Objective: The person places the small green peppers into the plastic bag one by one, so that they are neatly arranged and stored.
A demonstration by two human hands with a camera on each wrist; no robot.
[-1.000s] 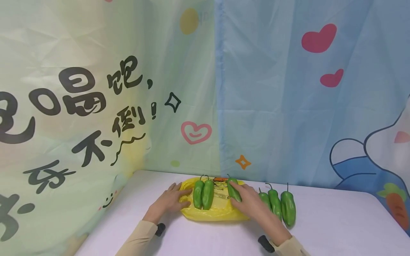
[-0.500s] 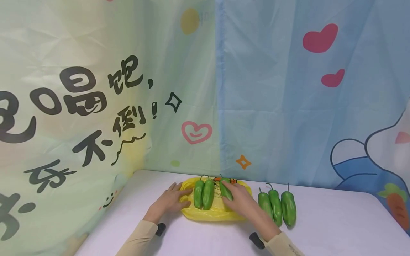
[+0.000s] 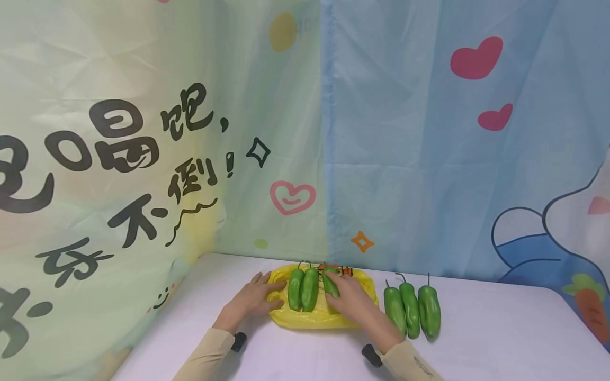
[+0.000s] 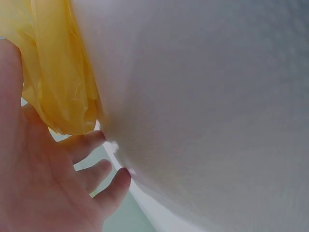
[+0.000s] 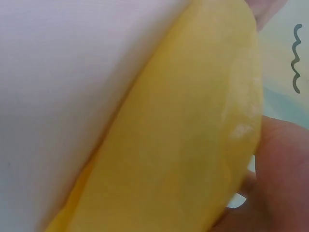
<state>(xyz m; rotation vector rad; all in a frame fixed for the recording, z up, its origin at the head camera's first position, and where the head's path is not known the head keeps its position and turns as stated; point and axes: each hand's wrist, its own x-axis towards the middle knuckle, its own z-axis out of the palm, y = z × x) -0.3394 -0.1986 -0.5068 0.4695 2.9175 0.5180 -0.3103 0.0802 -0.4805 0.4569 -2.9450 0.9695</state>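
Observation:
A yellow plastic bag (image 3: 305,320) lies flat on the table, and two green peppers (image 3: 310,290) rest side by side on its left half. Just right of them my right hand (image 3: 350,299) grips a third green pepper (image 3: 330,280) between thumb and fingers, its lower part partly covered by the hand. At the bag's left edge my left hand (image 3: 252,299) rests with fingers spread; the left wrist view has the thumb and fingers around the bag's edge (image 4: 63,72). In the right wrist view the bag (image 5: 178,125) blocks sight of the pepper.
Several more green peppers stand in a row right of the bag, the outermost pepper (image 3: 430,312) farthest right. The white table (image 3: 495,333) ends at a printed cloth backdrop (image 3: 410,159) behind and on the left.
My right hand has moved left over the bag with its pepper, closer to the pair. More of the row on the right now shows. My left hand has stayed put.

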